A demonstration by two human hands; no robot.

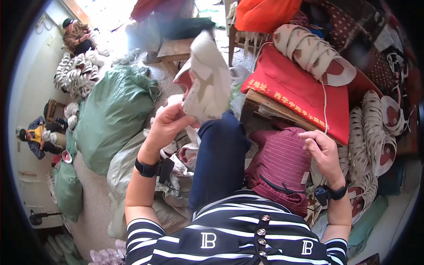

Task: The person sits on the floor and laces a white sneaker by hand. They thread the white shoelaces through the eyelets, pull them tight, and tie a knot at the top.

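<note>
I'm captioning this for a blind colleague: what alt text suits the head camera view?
A person's left hand holds up a white shoe piece, while the right hand is raised, fingers curled, near a red cloth bearing a stack of white shoe pieces. Green sacks stand at left.

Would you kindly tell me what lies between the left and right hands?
Mainly a navy trouser leg, then maroon striped cloth, from left hand to right hand, in the head view.
</note>
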